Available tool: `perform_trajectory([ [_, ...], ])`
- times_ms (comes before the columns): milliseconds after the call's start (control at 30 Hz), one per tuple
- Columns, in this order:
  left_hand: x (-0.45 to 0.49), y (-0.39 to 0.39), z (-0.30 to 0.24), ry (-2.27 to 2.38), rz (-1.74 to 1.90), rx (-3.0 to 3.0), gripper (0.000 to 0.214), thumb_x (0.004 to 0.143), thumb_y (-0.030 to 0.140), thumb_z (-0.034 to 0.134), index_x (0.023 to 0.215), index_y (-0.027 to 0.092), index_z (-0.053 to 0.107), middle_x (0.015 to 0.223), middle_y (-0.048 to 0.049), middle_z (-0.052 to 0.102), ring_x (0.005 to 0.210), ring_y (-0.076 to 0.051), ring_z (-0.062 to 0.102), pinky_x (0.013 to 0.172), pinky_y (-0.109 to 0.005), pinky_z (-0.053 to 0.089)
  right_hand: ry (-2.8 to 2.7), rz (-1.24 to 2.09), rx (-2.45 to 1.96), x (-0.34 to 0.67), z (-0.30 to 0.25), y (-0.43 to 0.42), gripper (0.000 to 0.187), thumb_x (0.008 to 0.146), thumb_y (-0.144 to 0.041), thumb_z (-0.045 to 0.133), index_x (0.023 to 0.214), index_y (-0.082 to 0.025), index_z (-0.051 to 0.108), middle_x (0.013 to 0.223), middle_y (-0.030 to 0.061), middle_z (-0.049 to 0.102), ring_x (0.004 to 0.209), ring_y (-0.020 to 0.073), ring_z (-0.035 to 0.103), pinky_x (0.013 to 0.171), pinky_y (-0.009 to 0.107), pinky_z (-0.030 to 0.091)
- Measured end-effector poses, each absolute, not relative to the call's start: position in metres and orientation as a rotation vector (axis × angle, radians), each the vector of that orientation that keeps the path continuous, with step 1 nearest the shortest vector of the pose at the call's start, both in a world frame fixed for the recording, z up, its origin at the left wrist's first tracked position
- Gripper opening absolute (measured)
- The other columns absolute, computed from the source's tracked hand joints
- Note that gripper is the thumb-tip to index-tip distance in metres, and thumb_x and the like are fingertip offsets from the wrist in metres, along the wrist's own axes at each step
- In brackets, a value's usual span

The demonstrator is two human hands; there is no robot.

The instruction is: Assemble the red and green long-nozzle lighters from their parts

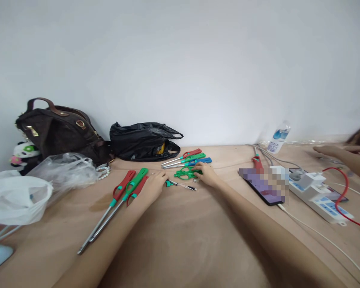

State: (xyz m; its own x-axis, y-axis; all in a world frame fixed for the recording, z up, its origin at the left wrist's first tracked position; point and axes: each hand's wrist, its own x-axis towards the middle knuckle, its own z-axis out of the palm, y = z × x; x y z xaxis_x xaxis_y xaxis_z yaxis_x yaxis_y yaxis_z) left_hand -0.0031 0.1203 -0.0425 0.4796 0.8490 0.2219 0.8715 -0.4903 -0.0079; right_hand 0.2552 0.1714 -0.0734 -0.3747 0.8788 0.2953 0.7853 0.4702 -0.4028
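Note:
My left hand (153, 187) rests on the wooden table (180, 240) with its fingers curled over a small teal-tipped part with a thin rod (181, 185). My right hand (206, 174) lies on green lighter shell pieces (184, 173), fingers pressed down on them. Left of my left hand lie long-necked lighters (120, 200) in red and green. Behind my right hand are three more long lighters (187, 158), red, green and blue.
A brown handbag (58, 130) and a black plastic bag (144, 140) stand against the wall. Clear and white bags (21, 192) lie at the left. A phone (262, 186), a white power strip (318, 196), cables and a bottle (278, 137) are at the right. Another person's hands (342, 152) reach in far right.

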Motion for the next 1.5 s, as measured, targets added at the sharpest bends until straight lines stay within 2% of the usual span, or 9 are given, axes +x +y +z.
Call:
perform_trajectory([
  [233,-0.002,0.107,-0.049,-1.397,-0.218,-2.653,0.031,0.085,-0.002,0.044,0.097,0.016,0.066,0.103,-0.0102,0.064,0.101,-0.024,0.060,0.086,-0.035,0.048,-2.252,0.311,-1.362,0.258,-0.074,0.150,0.023,0.088,-0.019,0.058,0.105,-0.022,0.073,0.116,0.0074,0.062,0.111,0.0236,0.055,0.095,0.036,0.040],
  [433,-0.003,0.075,-0.054,-1.299,-0.233,-2.713,0.043,0.082,-0.007,0.043,0.109,0.018,0.065,0.108,-0.0093,0.064,0.101,-0.024,0.061,0.086,-0.036,0.049,-2.245,0.350,-1.392,0.260,-0.072,0.112,0.023,0.089,-0.020,0.055,0.103,-0.025,0.072,0.117,0.0055,0.062,0.108,0.0236,0.055,0.092,0.039,0.040],
  [700,-0.015,0.029,-0.061,-1.182,-0.259,-2.742,0.044,0.079,-0.006,0.039,0.102,0.020,0.066,0.098,-0.0073,0.065,0.089,-0.022,0.062,0.075,-0.031,0.050,-2.254,0.418,-1.381,0.262,-0.070,0.060,0.023,0.089,-0.021,0.056,0.107,-0.026,0.070,0.121,0.0047,0.061,0.113,0.0246,0.053,0.095,0.044,0.036],
  [1000,-0.032,0.010,-0.067,-1.024,-0.365,-2.733,0.042,0.082,-0.003,0.038,0.101,0.022,0.066,0.097,-0.0061,0.066,0.089,-0.021,0.063,0.076,-0.031,0.048,-2.220,0.552,-1.305,0.265,-0.063,0.039,0.022,0.085,-0.017,0.060,0.103,-0.026,0.070,0.117,0.0059,0.061,0.110,0.0253,0.053,0.096,0.043,0.037],
  [1100,-0.030,0.008,-0.066,-1.024,-0.344,-2.709,0.043,0.081,-0.005,0.038,0.102,0.021,0.065,0.096,-0.0061,0.066,0.088,-0.021,0.063,0.076,-0.031,0.047,-2.164,0.571,-1.271,0.270,-0.057,0.039,0.018,0.085,-0.016,0.060,0.099,-0.022,0.069,0.108,0.0064,0.064,0.106,0.0240,0.054,0.092,0.039,0.039],
  [1200,-0.029,0.007,-0.064,-1.016,-0.310,-2.678,0.046,0.078,-0.007,0.036,0.101,0.020,0.066,0.096,-0.0064,0.066,0.088,-0.021,0.063,0.075,-0.031,0.047,-2.239,0.650,-1.229,0.278,-0.045,0.037,0.009,0.083,-0.014,0.059,0.085,-0.020,0.066,0.087,0.0027,0.065,0.086,0.0196,0.058,0.082,0.035,0.041],
  [1267,-0.029,0.006,-0.062,-1.002,-0.290,-2.660,0.046,0.076,-0.008,0.036,0.100,0.019,0.066,0.095,-0.0070,0.066,0.087,-0.022,0.063,0.074,-0.032,0.048,-2.394,0.685,-1.200,0.283,-0.038,0.035,0.006,0.079,-0.014,0.064,0.077,-0.020,0.065,0.078,-0.0003,0.065,0.077,0.0177,0.058,0.082,0.035,0.039],
  [1400,-0.027,0.003,-0.060,-1.043,-0.262,-2.669,0.045,0.075,-0.006,0.038,0.101,0.017,0.065,0.097,-0.0080,0.066,0.087,-0.023,0.063,0.073,-0.032,0.048,-2.571,0.551,-1.233,0.288,-0.031,0.030,0.009,0.072,-0.013,0.070,0.074,-0.020,0.065,0.081,0.0009,0.067,0.081,0.0201,0.060,0.085,0.038,0.035],
  [1500,-0.024,0.000,-0.059,-1.148,-0.256,-2.694,0.038,0.081,-0.002,0.040,0.100,0.019,0.065,0.098,-0.0074,0.065,0.088,-0.022,0.063,0.073,-0.031,0.048,-2.606,0.500,-1.243,0.288,-0.031,0.028,0.009,0.073,-0.016,0.071,0.074,-0.020,0.064,0.082,0.0014,0.067,0.081,0.0201,0.060,0.085,0.037,0.034],
])
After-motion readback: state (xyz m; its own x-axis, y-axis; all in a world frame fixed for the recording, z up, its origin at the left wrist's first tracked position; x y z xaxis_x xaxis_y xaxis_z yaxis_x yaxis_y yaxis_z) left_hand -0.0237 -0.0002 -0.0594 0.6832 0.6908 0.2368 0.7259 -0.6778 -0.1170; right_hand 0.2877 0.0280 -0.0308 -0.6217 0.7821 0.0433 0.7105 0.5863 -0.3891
